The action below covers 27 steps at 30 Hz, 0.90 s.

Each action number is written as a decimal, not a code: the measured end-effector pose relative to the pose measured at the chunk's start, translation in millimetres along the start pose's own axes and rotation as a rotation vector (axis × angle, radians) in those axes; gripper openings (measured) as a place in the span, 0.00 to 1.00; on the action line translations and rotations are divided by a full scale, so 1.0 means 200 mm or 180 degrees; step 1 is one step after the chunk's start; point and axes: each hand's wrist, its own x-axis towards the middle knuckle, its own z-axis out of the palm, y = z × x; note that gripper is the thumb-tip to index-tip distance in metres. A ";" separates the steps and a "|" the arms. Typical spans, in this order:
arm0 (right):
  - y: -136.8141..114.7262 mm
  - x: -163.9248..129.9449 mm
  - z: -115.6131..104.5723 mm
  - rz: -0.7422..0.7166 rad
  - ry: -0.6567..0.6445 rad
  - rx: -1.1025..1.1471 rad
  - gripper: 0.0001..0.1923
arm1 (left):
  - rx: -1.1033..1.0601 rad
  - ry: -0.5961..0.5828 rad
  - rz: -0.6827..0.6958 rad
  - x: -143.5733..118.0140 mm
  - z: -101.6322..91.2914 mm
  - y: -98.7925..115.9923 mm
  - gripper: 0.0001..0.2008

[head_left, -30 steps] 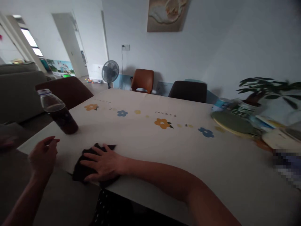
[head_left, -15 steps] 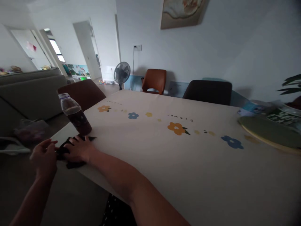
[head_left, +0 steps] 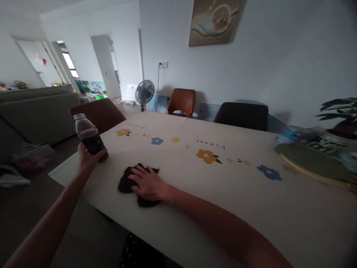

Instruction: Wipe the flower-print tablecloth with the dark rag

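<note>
My left hand (head_left: pixel 87 159) is closed around the lower part of a clear plastic bottle (head_left: pixel 89 138), with thumb and fingers on either side. The bottle is partly filled with dark liquid and stands at the table's left end. On the white flower-print tablecloth (head_left: pixel 178 201), my right hand (head_left: pixel 147 185) lies flat over a crumpled black cloth (head_left: pixel 126 181). Its fingers are slightly spread and press the cloth down. Part of the cloth is hidden beneath the palm.
A green round board (head_left: pixel 306 163) and a potted plant (head_left: pixel 326 141) occupy the table's right end, near a blue-and-white packet (head_left: pixel 291 133). Chairs, among them an orange-brown one (head_left: pixel 182 100) and a black one (head_left: pixel 242 114), line the far side. A fan (head_left: pixel 145 92) stands behind.
My right hand and the black cloth have moved right, away from the table's left edge. My left hand has gone from beside the cloth to the bottle and closed around it.
</note>
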 end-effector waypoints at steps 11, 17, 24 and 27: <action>0.11 -0.05 -0.06 0.0545 -0.0134 -0.0064 0.33 | -0.0085 0.0178 -0.0298 0.00 0.03 0.04 0.34; 0.14 0.45 0.00 0.0442 -0.0119 -0.0042 0.34 | -0.0031 0.0415 -0.0310 -0.01 0.00 -0.02 0.35; 0.18 0.90 0.06 0.0489 -0.0032 -0.0022 0.34 | 0.0145 0.0613 -0.0429 -0.02 -0.03 0.00 0.36; 0.22 0.99 0.06 0.0590 -0.0011 0.0041 0.33 | 0.0184 0.0551 -0.0384 -0.03 -0.02 0.01 0.36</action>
